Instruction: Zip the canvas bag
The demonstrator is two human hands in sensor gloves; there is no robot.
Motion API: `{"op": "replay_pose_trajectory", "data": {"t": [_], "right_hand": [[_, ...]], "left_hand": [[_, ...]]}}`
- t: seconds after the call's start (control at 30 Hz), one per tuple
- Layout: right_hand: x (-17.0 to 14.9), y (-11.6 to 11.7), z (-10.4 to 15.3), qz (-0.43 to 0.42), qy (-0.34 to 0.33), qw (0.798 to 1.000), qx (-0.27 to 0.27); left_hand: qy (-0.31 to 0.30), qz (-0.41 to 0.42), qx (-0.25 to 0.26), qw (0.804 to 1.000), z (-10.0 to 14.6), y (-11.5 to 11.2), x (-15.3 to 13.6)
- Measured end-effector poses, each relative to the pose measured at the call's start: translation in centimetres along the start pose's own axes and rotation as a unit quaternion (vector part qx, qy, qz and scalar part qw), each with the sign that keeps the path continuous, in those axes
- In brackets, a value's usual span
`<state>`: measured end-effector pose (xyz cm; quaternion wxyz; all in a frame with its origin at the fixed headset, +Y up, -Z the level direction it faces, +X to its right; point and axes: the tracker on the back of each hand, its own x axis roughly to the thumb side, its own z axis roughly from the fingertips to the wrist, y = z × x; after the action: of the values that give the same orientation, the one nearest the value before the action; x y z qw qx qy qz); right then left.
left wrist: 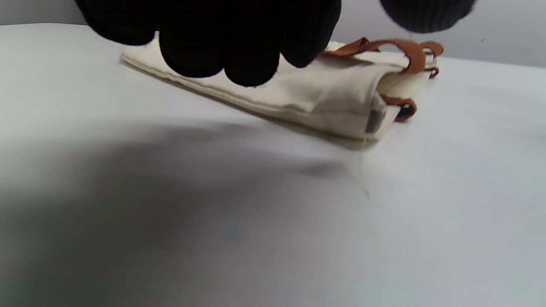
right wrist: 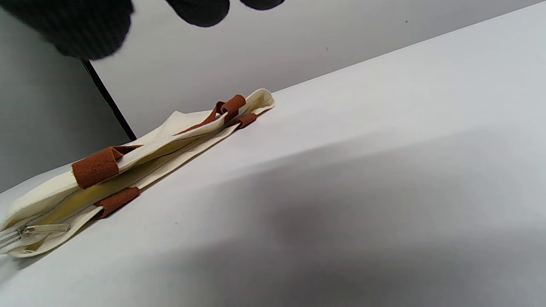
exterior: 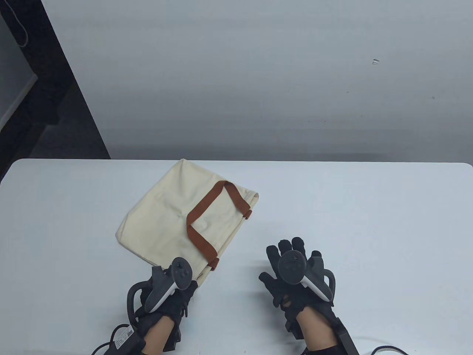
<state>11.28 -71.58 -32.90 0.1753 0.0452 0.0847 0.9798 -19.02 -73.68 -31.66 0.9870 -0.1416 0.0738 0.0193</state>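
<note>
light: bright, even, overhead | shadows: soft, broad on table (left wrist: 128, 204) | blur: wrist views soft, near fingers defocused

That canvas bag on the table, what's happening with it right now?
A person in black sensor gloves is about to zip it. The cream canvas bag with brown handles lies flat on the white table, its mouth unzipped, with the zipper pull at the near end. The left hand is at the bag's near corner; whether it touches the cloth is unclear. The right hand hovers open beside the bag, holding nothing.
</note>
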Motion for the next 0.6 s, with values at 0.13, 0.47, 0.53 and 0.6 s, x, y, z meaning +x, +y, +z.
{"op": "replay_pose_trajectory", "data": {"t": [0.13, 0.47, 0.53, 0.6], "right_hand": [[0.0, 0.1, 0.0, 0.001, -0.001, 1.0, 0.003], [0.3, 0.5, -0.1, 0.008, -0.002, 1.0, 0.015], [0.3, 0.5, -0.1, 0.009, -0.002, 1.0, 0.016], [0.3, 0.5, -0.1, 0.01, -0.002, 1.0, 0.017]], "left_hand": [[0.015, -0.041, -0.025, 0.999, -0.8, -1.5, 0.9], [0.011, -0.112, 0.024, 0.993, -1.4, -3.0, 3.0], [0.004, -0.105, 0.033, 0.994, -1.4, -3.0, 3.0], [0.001, -0.1, 0.039, 0.994, -1.5, -3.0, 2.9]]}}
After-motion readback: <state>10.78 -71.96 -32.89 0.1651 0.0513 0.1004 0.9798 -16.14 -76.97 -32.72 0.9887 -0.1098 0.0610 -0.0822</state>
